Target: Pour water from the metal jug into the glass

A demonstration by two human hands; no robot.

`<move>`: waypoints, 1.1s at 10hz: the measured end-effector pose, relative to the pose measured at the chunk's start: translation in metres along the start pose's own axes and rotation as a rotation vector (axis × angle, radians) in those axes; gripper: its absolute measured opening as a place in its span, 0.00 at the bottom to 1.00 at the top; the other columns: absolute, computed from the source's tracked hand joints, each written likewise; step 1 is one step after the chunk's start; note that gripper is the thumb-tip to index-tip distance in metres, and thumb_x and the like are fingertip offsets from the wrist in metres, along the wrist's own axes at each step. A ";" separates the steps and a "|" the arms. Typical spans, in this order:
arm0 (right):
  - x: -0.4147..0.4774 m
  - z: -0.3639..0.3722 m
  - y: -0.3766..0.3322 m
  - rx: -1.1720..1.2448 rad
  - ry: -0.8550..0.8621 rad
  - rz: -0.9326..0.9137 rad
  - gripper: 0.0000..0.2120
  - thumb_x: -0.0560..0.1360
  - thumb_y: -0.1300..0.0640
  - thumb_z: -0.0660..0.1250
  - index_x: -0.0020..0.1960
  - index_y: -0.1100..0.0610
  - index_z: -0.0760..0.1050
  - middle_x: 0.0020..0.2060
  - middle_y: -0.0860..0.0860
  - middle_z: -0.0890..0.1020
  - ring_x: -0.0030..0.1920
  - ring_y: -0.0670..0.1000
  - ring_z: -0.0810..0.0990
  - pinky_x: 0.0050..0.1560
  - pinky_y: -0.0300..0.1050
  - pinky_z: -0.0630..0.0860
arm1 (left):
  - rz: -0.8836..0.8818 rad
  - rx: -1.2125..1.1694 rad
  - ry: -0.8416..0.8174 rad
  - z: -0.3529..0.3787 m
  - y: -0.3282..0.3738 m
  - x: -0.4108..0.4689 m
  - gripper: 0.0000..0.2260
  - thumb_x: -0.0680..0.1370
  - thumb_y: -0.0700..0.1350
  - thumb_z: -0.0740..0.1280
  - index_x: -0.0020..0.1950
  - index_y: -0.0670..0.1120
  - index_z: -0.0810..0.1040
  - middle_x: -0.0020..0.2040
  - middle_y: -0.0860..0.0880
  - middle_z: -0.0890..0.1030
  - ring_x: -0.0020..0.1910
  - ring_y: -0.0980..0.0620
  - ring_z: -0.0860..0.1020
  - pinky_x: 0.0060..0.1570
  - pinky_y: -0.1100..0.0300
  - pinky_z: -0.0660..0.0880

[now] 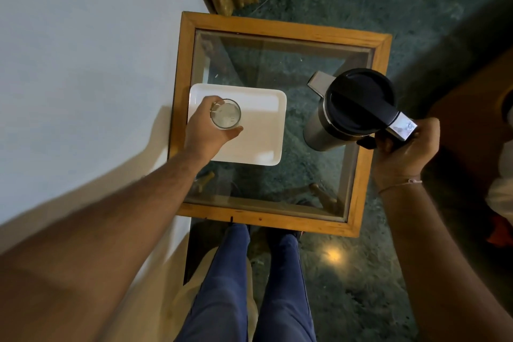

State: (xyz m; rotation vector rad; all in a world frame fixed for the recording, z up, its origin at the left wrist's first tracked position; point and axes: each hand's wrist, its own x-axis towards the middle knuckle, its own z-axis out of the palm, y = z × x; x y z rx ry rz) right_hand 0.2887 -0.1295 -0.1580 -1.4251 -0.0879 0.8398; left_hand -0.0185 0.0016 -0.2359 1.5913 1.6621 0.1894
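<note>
Beneath the camera, against a pale wall [83,50]: a small table [277,26] with a wooden frame and a glass top, green stone floor showing through the pane. Low enough to be reached standing, hence both arms stretched down over it.

Next in size, a white tray [261,133] on the left part of the glass, likely there to catch spills. On its left end, near the far corner, the glass [225,114], upright, mouth open to the camera; pale inside, whether water or only tray seen through the base, cannot tell.

Right of the tray, well apart from the glass: the metal jug [330,119], steel body, black lid shut, spout [319,83] aimed away and leftward. Seemingly resting on or just above the tabletop, leaning slightly; hard to say which.

Right hand [399,153] wrapped on the jug's handle [397,128], fingers curled together around it, thumb side up, a grip suited to lifting and tipping toward the left.

Left hand [205,128] cupped round the glass, fingers curved behind its far side, thumb [233,132] pressed along the near wall, probably to steady it against the coming stream.

No water running yet; judging by the gap, jug to be carried over the tray before any pour.
</note>
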 end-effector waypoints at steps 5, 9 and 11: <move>-0.006 -0.032 0.013 -0.126 0.109 0.031 0.27 0.81 0.57 0.54 0.26 0.45 0.78 0.25 0.38 0.76 0.29 0.39 0.73 0.31 0.34 0.68 | 0.012 0.068 -0.060 0.019 -0.012 -0.002 0.36 0.72 0.47 0.86 0.75 0.51 0.71 0.72 0.45 0.82 0.68 0.41 0.82 0.70 0.42 0.82; -0.011 -0.054 0.005 -0.228 -0.007 0.112 0.25 0.81 0.50 0.54 0.31 0.45 0.82 0.31 0.40 0.80 0.35 0.42 0.77 0.40 0.40 0.72 | 0.101 0.145 -0.026 0.015 -0.007 -0.031 0.46 0.72 0.55 0.85 0.83 0.54 0.62 0.81 0.46 0.75 0.77 0.41 0.77 0.73 0.39 0.79; -0.029 -0.034 -0.058 -0.581 -0.076 -0.059 0.12 0.86 0.50 0.60 0.56 0.43 0.82 0.56 0.45 0.84 0.59 0.48 0.82 0.65 0.67 0.78 | 0.389 0.359 0.159 -0.035 0.050 -0.059 0.46 0.72 0.57 0.81 0.84 0.49 0.62 0.85 0.42 0.68 0.82 0.37 0.69 0.77 0.34 0.74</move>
